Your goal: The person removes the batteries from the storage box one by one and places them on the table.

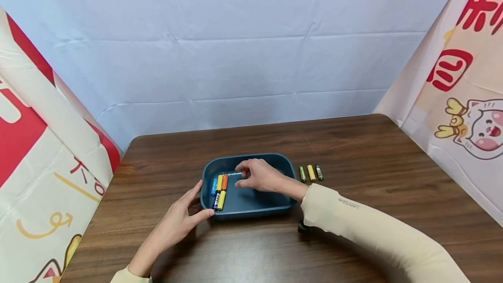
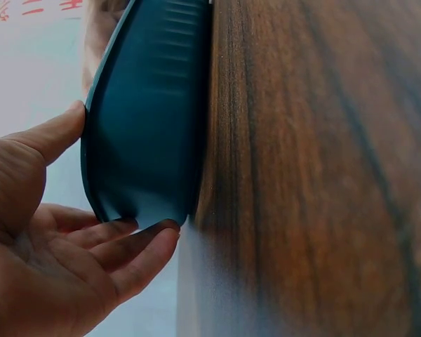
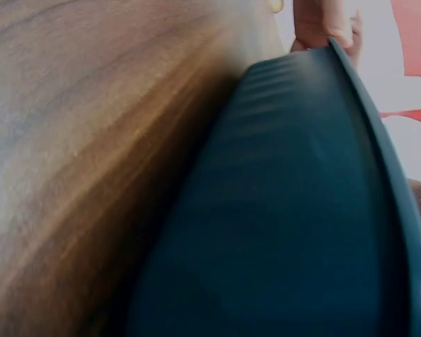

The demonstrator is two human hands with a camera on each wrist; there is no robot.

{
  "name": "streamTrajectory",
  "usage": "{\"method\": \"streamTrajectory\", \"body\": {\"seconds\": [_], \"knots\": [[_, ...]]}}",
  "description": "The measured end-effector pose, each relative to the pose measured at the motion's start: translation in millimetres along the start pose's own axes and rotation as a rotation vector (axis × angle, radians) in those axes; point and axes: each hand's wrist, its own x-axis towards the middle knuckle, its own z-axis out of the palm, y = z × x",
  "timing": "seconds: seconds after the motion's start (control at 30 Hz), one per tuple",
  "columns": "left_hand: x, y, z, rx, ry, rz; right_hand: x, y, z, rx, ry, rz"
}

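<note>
A dark blue plastic tray stands on the table, with several batteries in yellow, orange and blue grouped at its left end. My left hand holds that end, thumb at the front corner and fingers along the left side. In the left wrist view, the thumb touches the rim and the fingertips bend against the wall. Over the inside of the tray hovers my right hand, thumb and fingers apart with nothing visible between them. The right wrist view shows mostly the tray's outer wall.
To the right of the tray, a green battery, a yellow battery and a dark battery lie on the wooden table. A small black object sits partly under the right sleeve. White cloth hangs behind.
</note>
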Motion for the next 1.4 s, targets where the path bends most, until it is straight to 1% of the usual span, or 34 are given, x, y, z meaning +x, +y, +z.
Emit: {"method": "streamTrajectory", "body": {"seconds": [0.2, 0.37, 0.53, 0.7, 0.9, 1.13, 1.4], "knots": [[0.1, 0.2, -0.6, 0.013, -0.001, 0.004, 9.2, -7, 13, 0.007, 0.017, 0.053], [-0.1, -0.1, 0.9, 0.016, -0.001, 0.004, 14.9, -8, 21, 0.038, 0.018, 0.077], [-0.3, 0.4, 1.1, 0.011, 0.001, 0.0, 18.7, -7, 25, 0.061, 0.007, 0.111], [-0.4, 1.3, 0.7, 0.023, 0.004, -0.004, 20.0, -5, 30, 0.067, -0.012, 0.148], [0.9, 1.2, 2.2, 0.024, 0.007, 0.006, 20.0, -5, 36, 0.066, -0.003, 0.147], [-0.1, 2.4, 1.5, 0.032, 0.004, 0.002, 22.0, -7, 35, 0.051, -0.001, 0.149], [-0.2, 1.9, 1.5, 0.042, -0.002, 0.012, 25.1, -10, 36, 0.016, -0.002, 0.158]]}}
